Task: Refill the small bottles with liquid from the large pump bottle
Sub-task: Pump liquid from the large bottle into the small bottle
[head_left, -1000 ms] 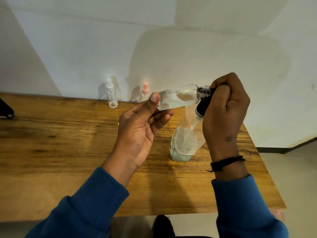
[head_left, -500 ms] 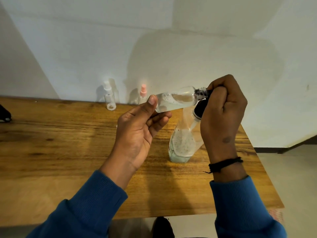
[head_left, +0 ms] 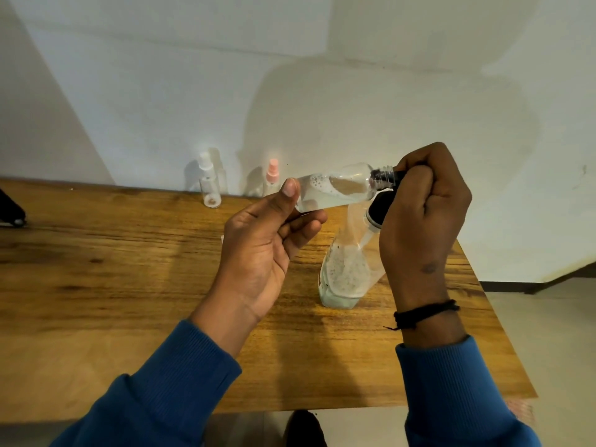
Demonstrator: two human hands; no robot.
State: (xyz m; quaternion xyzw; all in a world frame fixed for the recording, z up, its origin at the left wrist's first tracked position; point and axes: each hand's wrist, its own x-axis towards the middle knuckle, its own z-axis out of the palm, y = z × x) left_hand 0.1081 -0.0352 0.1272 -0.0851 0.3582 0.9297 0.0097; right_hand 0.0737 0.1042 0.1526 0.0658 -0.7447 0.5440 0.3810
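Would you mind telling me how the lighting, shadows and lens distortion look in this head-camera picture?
Head view: a broad soft shadow of the person falls on the wall; bright patches lie on the wooden table; the table's edges bow from the wide-angle lens; the two small spray bottles by the wall look soft, while the left hand and right hand are sharp.

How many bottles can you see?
4. A white-capped bottle and a pink-capped bottle stand at the table's far edge. The left hand holds a small one sideways. The large bottle stands below it. The hands may hide more.
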